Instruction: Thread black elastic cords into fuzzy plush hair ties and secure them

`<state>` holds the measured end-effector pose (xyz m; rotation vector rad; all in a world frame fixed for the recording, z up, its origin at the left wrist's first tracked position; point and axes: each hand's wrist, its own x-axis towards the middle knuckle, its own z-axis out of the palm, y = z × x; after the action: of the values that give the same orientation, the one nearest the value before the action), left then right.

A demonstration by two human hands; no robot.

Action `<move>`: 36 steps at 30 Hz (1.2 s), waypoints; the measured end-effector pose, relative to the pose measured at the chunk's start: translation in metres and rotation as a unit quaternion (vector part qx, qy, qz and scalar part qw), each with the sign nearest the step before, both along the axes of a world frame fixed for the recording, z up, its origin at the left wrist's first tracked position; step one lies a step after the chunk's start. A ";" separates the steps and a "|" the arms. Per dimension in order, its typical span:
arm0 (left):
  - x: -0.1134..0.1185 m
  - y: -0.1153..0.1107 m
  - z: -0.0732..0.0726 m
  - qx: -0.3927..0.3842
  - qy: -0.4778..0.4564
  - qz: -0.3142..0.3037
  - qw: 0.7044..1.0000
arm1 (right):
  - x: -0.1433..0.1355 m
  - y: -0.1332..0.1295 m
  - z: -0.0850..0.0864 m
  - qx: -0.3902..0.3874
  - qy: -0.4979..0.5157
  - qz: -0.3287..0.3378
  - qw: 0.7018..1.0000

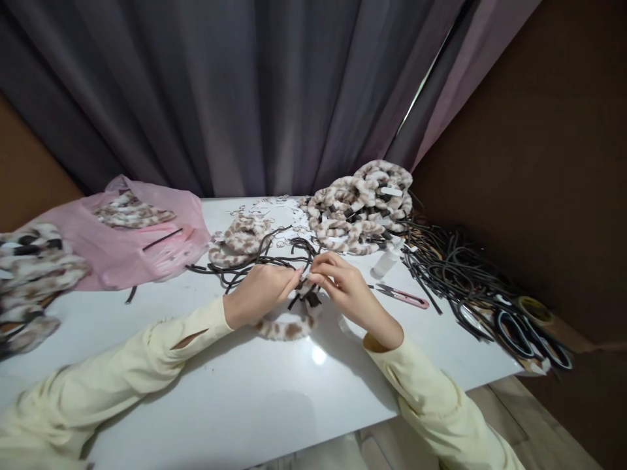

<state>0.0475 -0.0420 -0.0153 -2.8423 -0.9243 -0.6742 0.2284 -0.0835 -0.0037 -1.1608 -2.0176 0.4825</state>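
Observation:
My left hand [263, 290] and my right hand [344, 285] meet over the middle of the white table, both closed in a pinch. Their fingertips come together on something small and pale that I cannot make out. Just below them lies a fluffy white ring with brown spots [287, 331], partly hidden by my left hand. A dark piece [312, 299] sits on its upper part, under the fingers. Several black cords [236, 271] spread behind my hands. Pink-handled thread snips [404, 297] lie right of my right hand, near a small clear bottle [385, 262].
A pile of spotted fluffy rings [360, 209] stands at the back right, beside a heap of black cords [450, 267]. Small white tags [289, 212] are scattered at the back. More rings [245, 235] lie behind my left hand. A pink plastic bag [117, 258] is at the left.

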 end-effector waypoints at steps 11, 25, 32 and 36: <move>0.001 -0.014 0.011 -0.054 -0.084 -0.176 0.979 | -0.015 0.012 -0.017 -0.209 0.140 0.042 0.967; 0.008 0.005 0.002 -0.433 -0.267 0.062 0.859 | -0.017 -0.013 0.000 0.132 0.151 -0.183 0.962; 0.009 0.008 0.009 -0.574 -0.384 0.034 0.722 | -0.034 -0.019 -0.015 -0.126 0.126 -0.068 0.982; 0.009 0.004 0.015 -0.592 -0.374 0.035 0.713 | -0.038 -0.008 -0.026 -0.244 0.180 0.013 0.953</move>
<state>0.0564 -0.0384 -0.0007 -3.4057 -2.2614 -1.8678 0.1901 -0.0918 -0.0294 -1.2202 -1.6377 1.1676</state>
